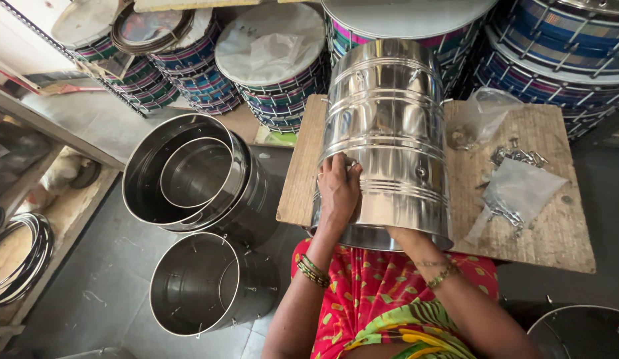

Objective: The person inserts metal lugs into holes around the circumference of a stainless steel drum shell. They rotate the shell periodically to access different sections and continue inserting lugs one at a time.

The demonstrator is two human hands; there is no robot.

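A shiny steel drum shell point(389, 133) lies on its side on a wooden board point(562, 246), its open end toward the person. The left hand point(338, 189) presses flat, fingers spread, against the shell's left flank near the rim. The right hand reaches inside the open end and is hidden, so its grip cannot be told; plastic bags of metal fittings point(515, 193) lie on the board to its right.
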